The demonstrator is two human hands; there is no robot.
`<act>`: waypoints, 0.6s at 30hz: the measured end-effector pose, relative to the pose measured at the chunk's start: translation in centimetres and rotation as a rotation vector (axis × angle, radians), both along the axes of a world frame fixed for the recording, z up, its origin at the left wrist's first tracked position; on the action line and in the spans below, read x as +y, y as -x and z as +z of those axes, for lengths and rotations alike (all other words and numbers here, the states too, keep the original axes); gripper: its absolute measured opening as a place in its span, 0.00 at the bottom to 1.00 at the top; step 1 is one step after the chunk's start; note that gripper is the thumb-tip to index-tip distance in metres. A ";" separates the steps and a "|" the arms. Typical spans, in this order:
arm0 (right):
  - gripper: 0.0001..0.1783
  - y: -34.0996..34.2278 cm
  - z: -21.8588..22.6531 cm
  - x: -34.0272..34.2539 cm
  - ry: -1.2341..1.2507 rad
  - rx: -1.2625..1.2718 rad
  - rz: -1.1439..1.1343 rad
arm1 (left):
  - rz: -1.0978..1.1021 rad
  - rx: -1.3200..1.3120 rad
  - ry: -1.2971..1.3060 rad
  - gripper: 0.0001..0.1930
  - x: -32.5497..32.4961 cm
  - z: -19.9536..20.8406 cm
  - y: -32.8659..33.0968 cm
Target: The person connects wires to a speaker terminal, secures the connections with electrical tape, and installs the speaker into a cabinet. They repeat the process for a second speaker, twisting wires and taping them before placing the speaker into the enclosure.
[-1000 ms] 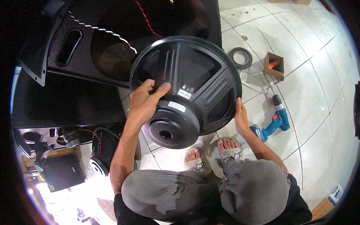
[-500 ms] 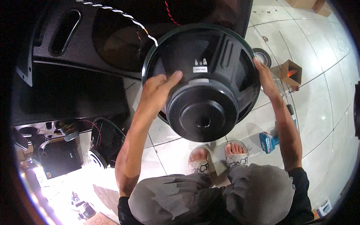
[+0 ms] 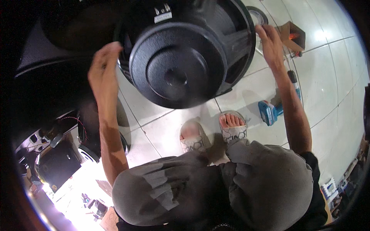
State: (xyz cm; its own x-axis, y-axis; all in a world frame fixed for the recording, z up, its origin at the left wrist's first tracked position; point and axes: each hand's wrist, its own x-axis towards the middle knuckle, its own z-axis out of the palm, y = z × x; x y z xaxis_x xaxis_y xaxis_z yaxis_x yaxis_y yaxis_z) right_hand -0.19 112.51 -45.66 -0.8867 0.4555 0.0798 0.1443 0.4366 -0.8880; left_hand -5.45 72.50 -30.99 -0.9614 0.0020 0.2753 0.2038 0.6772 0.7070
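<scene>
Your left hand [image 3: 103, 75] has shifted from the speaker [image 3: 185, 54] frame out to its left rim. In the head view, the speaker hangs magnet toward you between spread forearms [image 3: 111, 140] and could slip if only fingertips bear it. Your right hand [image 3: 271, 48] bends at the opposite rim; I cannot tell whether either clamps.

Gap over floor tiles [image 3: 249, 81] between two obstacles, black speaker [image 3: 185, 54] and blue drill [image 3: 268, 112]
</scene>
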 end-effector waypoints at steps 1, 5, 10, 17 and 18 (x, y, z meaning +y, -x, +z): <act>0.28 -3.0 -0.3 -0.5 0.025 -0.032 0.017 | 0.081 0.064 -0.012 0.17 -0.7 -0.5 -1.5; 0.17 -13.7 -4.2 -5.9 0.260 -0.376 0.111 | -0.138 0.318 0.211 0.06 -2.9 -4.1 -9.9; 0.23 -16.9 -8.2 -10.1 0.724 -0.332 0.025 | -0.630 0.018 0.220 0.06 1.6 -15.5 -18.2; 0.23 -15.1 -8.1 -10.3 0.663 -0.432 0.005 | -0.727 0.104 0.484 0.24 6.0 -21.5 -20.7; 0.23 -15.1 -8.1 -10.5 0.666 -0.438 0.001 | -0.714 0.044 0.472 0.26 6.4 -21.6 -20.8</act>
State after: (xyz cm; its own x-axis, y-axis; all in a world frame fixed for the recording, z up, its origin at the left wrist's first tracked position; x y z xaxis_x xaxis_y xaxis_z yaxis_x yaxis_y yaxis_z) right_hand 14.96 101.97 -53.81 -0.7750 0.2838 -0.5646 0.5405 -0.1651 -0.8250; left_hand 15.34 78.87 -52.62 -0.6743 0.7268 0.1306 0.7145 0.5974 0.3643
